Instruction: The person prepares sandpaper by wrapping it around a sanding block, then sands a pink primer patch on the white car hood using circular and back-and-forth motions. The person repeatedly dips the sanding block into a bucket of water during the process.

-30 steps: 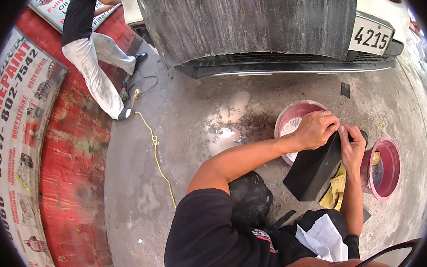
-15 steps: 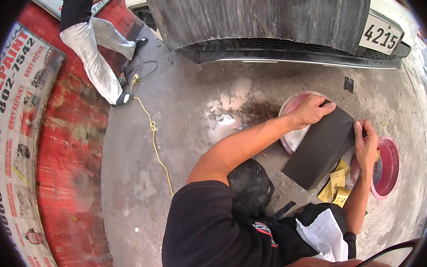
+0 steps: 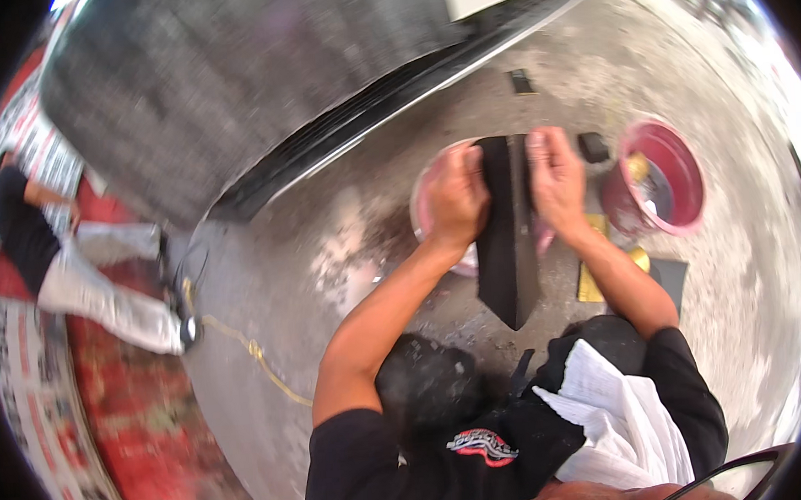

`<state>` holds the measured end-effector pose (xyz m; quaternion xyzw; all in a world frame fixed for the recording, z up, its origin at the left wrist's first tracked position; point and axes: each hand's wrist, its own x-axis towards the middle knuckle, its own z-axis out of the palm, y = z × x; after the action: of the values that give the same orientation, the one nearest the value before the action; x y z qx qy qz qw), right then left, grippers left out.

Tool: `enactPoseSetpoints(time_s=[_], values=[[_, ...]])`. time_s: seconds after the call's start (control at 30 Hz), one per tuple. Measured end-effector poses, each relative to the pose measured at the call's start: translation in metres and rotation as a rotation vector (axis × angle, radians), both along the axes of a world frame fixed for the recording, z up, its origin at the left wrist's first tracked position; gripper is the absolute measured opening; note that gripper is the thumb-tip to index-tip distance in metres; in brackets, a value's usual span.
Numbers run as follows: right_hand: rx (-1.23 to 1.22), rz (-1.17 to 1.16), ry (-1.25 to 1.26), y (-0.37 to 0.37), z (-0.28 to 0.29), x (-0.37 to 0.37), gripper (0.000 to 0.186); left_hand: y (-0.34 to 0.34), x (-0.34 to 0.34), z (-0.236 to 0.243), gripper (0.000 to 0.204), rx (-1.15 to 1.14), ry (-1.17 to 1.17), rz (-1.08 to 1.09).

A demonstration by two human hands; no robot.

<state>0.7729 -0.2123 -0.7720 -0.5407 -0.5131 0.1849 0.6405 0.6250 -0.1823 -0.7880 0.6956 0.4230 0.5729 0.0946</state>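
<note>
A black sheet (image 3: 504, 244) is creased lengthwise and held upright between my two hands, over a pink bucket (image 3: 424, 212). My left hand (image 3: 459, 193) grips its left edge with curled fingers; my right hand (image 3: 555, 178) holds the right edge. Below the right forearm lie yellow paper pieces (image 3: 593, 282) and a dark grey sheet (image 3: 668, 279). A small black block (image 3: 593, 147) sits beyond that hand, beside a second pink bucket (image 3: 686, 187) with yellow material inside. A white cloth (image 3: 617, 420) hangs over my lap.
The car front (image 3: 208, 97) has a dark streaked covering. A small black piece (image 3: 523, 81) lies near its bumper. A co-worker's leg (image 3: 105, 295) is at the left, beside a yellow cord (image 3: 241, 338). Red weathered panels (image 3: 145, 421) and printed signs line the left.
The view has swung, putting the car higher and the co-worker lower left. My hands have come in toward each other and turned the sheet more upright, creased along its length.
</note>
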Motion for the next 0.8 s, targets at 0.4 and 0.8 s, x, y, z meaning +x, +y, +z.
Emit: enactPoseSetpoints(time_s=[0.4, 0.8], values=[[0.138, -0.130, -0.021, -0.006, -0.003, 0.006, 0.016, 0.000, 0.005, 0.005, 0.020, 0.021, 0.027, 0.070], [-0.008, -0.169, -0.009, 0.003, 0.003, 0.033, 0.016, 0.000, -0.006, 0.021, 0.045, -0.614, -0.234, -0.254]])
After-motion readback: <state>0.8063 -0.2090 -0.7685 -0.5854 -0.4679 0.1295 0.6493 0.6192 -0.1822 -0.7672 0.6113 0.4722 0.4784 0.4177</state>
